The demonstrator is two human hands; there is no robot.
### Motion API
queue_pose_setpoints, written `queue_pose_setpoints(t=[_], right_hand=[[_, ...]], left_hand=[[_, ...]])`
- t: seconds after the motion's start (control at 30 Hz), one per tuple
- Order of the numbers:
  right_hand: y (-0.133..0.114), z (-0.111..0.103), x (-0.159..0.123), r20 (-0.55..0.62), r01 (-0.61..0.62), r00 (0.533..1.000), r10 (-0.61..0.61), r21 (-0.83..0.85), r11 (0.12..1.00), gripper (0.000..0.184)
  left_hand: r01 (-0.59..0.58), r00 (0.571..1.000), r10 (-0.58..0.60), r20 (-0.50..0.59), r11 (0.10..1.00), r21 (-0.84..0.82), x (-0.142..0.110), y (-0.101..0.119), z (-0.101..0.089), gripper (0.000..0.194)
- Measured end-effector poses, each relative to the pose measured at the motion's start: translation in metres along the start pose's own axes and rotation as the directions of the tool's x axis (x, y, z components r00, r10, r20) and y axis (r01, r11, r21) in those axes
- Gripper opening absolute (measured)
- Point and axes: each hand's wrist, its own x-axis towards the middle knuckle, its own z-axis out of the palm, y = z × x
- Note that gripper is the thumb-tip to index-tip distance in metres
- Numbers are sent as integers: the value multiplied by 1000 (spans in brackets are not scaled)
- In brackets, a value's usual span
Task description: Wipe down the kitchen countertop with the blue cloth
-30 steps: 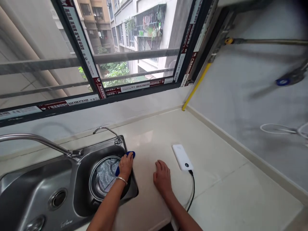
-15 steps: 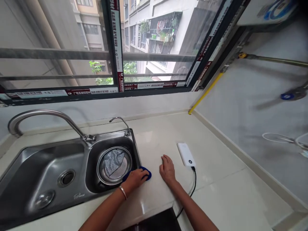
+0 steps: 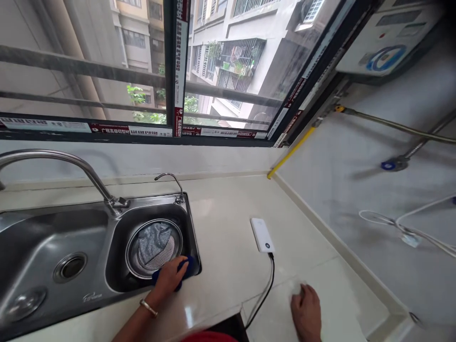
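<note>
My left hand, with a bracelet on the wrist, is closed on a dark blue cloth at the front right corner of the sink. Part of the cloth hangs over the right basin. In that basin sits a round metal pan with a perforated strainer, and a crumpled grey cloth lies in it. My right hand is over the countertop at the lower right, its fingers curled in and nothing visible in them. It is apart from the white power bank.
A black cable runs from the power bank toward the dark opening at the counter's front edge. The large faucet arches over the left basin; a small tap stands behind the right one. A yellow pipe rises at the back corner.
My right hand has moved right and nearer to me, past the cable. My left hand has drawn the blue cloth left along the sink's edge. The view has shifted right.
</note>
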Motion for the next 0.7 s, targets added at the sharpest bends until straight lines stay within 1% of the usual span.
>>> queue_pose_setpoints(t=[0.07, 0.1, 0.2, 0.27, 0.4, 0.53, 0.6, 0.7], right_hand=[[9, 2, -18, 34, 22, 999, -21, -34, 999, 53], [10, 2, -23, 41, 34, 999, -32, -53, 998, 53], [9, 2, -22, 29, 56, 998, -53, -117, 992, 53], [9, 1, -17, 40, 79, 996, -75, -130, 988, 53], [11, -3, -14, 35, 73, 997, -69, -144, 987, 52], [11, -4, -16, 39, 56, 998, -51, -142, 988, 51], [10, -5, -16, 34, 58, 998, -54, -131, 990, 50], [7, -6, -15, 38, 79, 996, -76, -102, 992, 48]], left_hand=[[11, 1000, -11, 15, 1000, -22, 6, 6, 11, 35], [23, 1000, -22, 16, 999, -30, 10, 9, 16, 35], [73, 997, -73, -5, 996, -45, 24, 18, 25, 37], [68, 998, -68, -2, 996, -60, 28, 19, 27, 37], [-45, 996, 52, 73, 994, -98, 24, 17, 26, 29], [-150, 977, 164, 137, 983, -107, 17, 16, 24, 25], [-214, 958, 232, 170, 970, -116, 16, 14, 20, 25], [-321, 910, 347, 227, 936, -145, 17, 10, 12, 26]])
